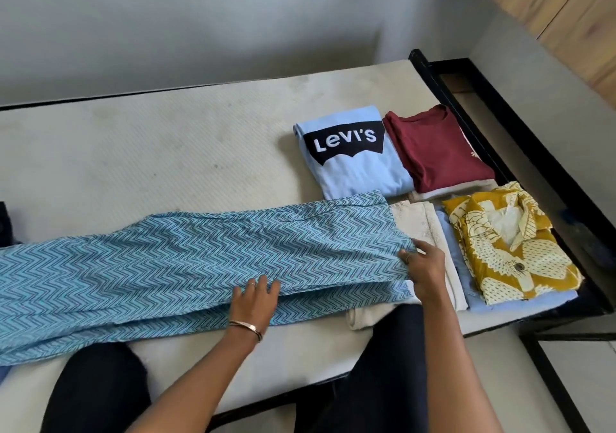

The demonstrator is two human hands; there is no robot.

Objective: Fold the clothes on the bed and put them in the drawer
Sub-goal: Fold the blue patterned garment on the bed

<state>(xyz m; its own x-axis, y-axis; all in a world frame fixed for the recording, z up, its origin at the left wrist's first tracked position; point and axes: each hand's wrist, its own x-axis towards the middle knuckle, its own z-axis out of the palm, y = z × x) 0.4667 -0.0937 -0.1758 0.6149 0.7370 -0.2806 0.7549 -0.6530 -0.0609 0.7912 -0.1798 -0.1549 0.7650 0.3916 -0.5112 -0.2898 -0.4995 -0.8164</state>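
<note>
two hands are on the blue zigzag garment, which lies stretched across the near side of the bed, from the left edge of my view to the folded piles at the right. the left hand rests on its near fold around the middle, fingers straight and slightly spread, pressing the cloth flat; that grip holds nothing, and a bangle sits on the wrist. the right hand is at the garment's right end, thumb and fingers pinching the edge of the cloth, over a folded cream piece. the garment is light blue with fine dark chevron lines, doubled lengthwise, with a layer showing along the near edge. both forearms reach forward from the bottom of my view, the right one crossing above my dark trouser leg. beyond the right hand lie a folded light blue levi's shirt, a maroon top and a yellow printed shirt.
</note>
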